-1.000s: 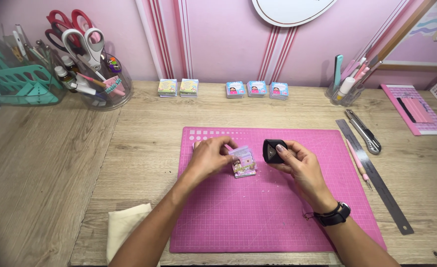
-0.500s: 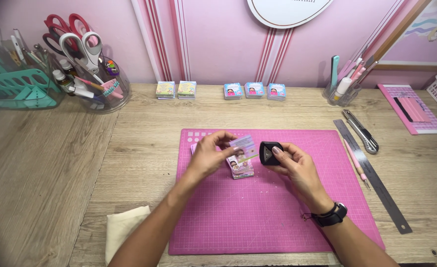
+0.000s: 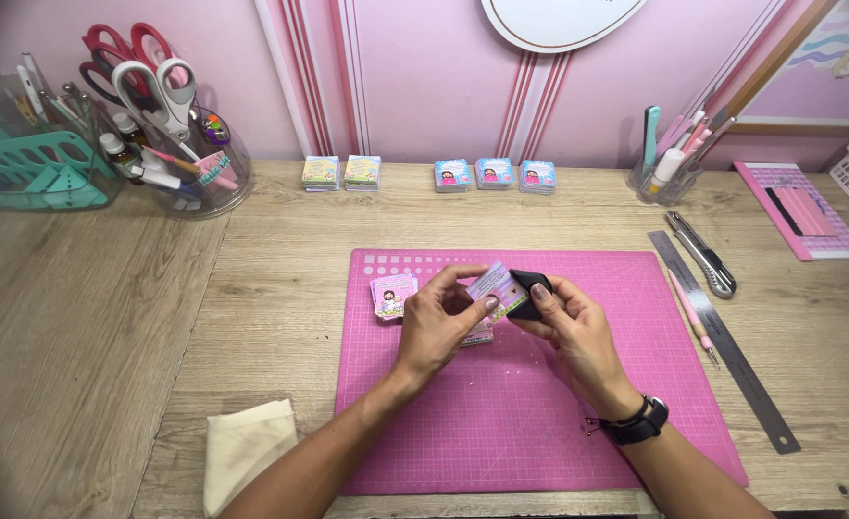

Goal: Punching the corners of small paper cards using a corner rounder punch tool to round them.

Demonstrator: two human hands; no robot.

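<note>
Over a pink cutting mat [image 3: 540,413], my left hand [image 3: 439,322] pinches a small printed card [image 3: 498,285] by its lower edge and holds it tilted. My right hand [image 3: 574,327] grips a small black tool [image 3: 532,288] whose mouth meets the card's right corner. More small printed cards lie flat on the mat: a little pile [image 3: 393,294] left of my left hand, and one [image 3: 479,335] partly hidden beneath my fingers. A black watch sits on my right wrist.
Stacks of small cards [image 3: 494,175] line the back of the wooden desk [image 3: 107,365]. A clear holder with scissors [image 3: 160,125] stands back left, a pen cup [image 3: 670,168] back right. A metal ruler [image 3: 723,341], utility knife [image 3: 701,255] and pink stylus lie right of the mat. A cloth [image 3: 245,450] rests front left.
My left hand has lifted one card off the small pile and brought it to the black tool. A pile of cards now lies exposed on the mat to the left.
</note>
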